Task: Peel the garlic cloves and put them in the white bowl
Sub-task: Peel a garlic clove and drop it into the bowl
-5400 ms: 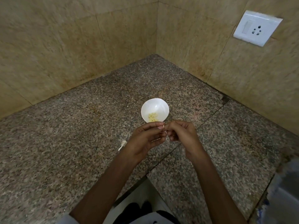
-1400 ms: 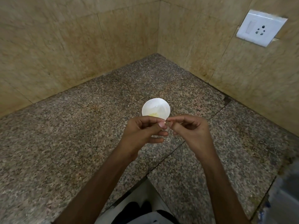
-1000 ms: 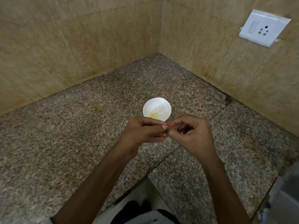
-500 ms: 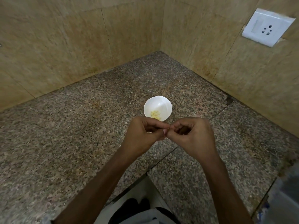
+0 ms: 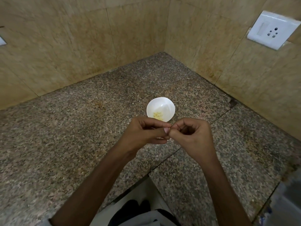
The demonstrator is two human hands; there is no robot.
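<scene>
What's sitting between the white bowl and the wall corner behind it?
Nothing: the head view shows only bare speckled counter between the white bowl and the wall corner.

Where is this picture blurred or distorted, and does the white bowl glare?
Head view: the wide lens tilts the wall joints and skews the socket; the lower right corner is blurred; the white bowl is bright, but the garlic cloves inside show.

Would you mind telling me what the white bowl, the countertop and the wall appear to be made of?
White bowl: smooth, glossy, uniform white; ceramic or plastic, unclear which. Countertop: speckled grey-brown stone, likely granite, in slabs with a visible seam. Wall: beige veined tiles, marble-look, with thin joint lines.
</scene>
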